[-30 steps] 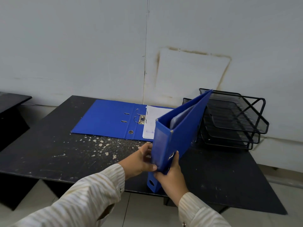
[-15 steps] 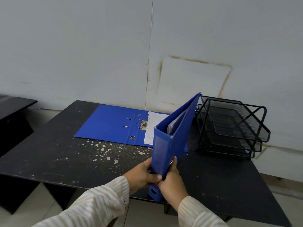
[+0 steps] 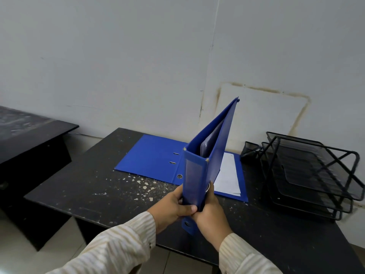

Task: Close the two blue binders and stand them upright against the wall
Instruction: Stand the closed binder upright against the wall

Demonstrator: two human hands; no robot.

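Roughly halfway: both hands, left hand (image 3: 173, 206) and right hand (image 3: 211, 216), wrap fingers tight round the closed binder (image 3: 197, 175), upright, short of the wall (image 3: 118, 56). Open binder (image 3: 150, 157) lies flat beside the wall.

The person is wearing a cream shirt with faint stripes. Both sleeves (image 3: 126, 240) are reaching the wrists. A small button (image 3: 150, 245) is showing on the left cuff.

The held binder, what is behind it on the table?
Behind the held binder the open binder lies flat, with white paper on its right half. Its ring mechanism is covered by the held binder.
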